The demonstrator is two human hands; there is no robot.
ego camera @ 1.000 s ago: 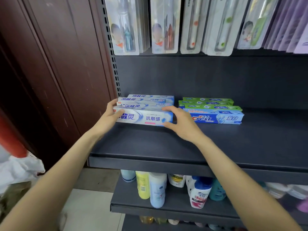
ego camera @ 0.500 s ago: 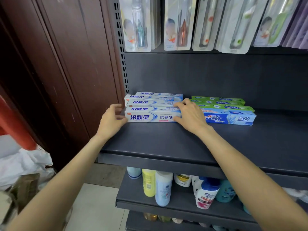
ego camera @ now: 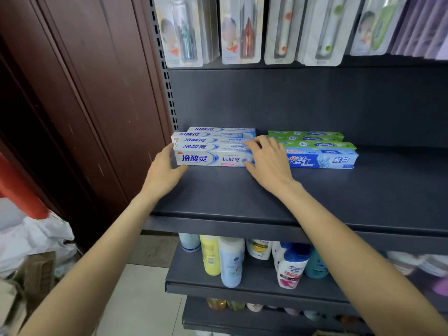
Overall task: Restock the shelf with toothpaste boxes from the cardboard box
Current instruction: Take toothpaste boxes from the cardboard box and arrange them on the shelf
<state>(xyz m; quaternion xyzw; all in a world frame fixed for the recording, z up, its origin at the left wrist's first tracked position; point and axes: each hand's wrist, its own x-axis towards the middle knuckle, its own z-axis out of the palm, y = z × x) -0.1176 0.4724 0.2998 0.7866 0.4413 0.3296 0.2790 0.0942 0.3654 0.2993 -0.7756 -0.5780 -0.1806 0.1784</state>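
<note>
Both arms reach forward. The left hand [ego camera: 164,170] and right hand [ego camera: 268,162] are open, fingers a little bent.

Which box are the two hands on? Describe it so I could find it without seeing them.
Start at the dark grey shelf under the hanging toothbrush packs. At its left end, by the brown wooden panel, lies a group of white-and-blue toothpaste boxes. It is the front box, nearest the shelf edge, showing its large printed side; a blue box lies to its right, with green ones behind.
</note>
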